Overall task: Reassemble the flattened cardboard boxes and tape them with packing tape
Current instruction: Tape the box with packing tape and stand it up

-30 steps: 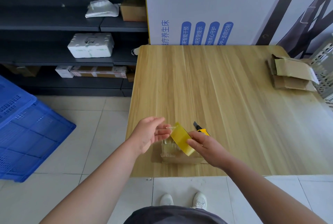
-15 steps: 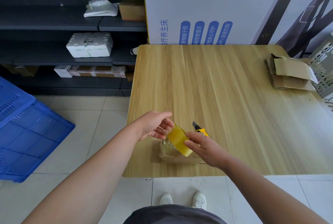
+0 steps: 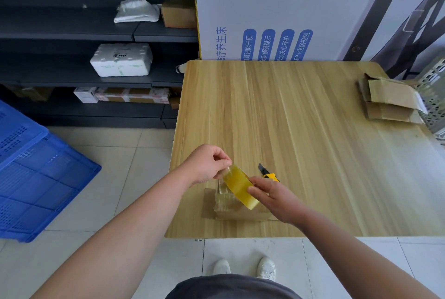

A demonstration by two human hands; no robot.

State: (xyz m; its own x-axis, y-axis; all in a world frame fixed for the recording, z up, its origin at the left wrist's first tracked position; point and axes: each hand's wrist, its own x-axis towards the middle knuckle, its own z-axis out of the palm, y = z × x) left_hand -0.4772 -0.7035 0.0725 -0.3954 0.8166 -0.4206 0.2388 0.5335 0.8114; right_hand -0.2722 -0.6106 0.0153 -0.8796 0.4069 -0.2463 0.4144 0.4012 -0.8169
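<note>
Two hands work at the near left corner of the wooden table (image 3: pixel 301 130). Its near edge runs just below both wrists, and its left edge lies just outside the left hand (image 3: pixel 207 166). Bare board extends far ahead and to the right of the right hand (image 3: pixel 274 196).

Well apart, forward and right of the right hand, a stack of flattened cardboard boxes (image 3: pixel 390 101) sits at the table's far right side.

Directly beneath both hands lies a small cardboard box (image 3: pixel 243 214), low on the board with its long axis running left to right. Its left end is glossy with clear tape.

Right hand: fingers curled round a roll of yellowish packing tape (image 3: pixel 238 184), held tilted above the box.

Left hand: fingertips pinching the free end of the tape (image 3: pixel 227 171) at the roll's upper left. The two hands are nearly touching across the roll.

Judgement: the step in hand is drawing out a strip, which lengthens only as the hands part along the box's long axis. The left hand pulls toward the close table edge, but in air, so nothing obstructs it.

A yellow utility knife (image 3: pixel 268 173) lies just beyond the right hand's knuckles, dark tip pointing away. The right hand is the nearer one for cutting.
</note>
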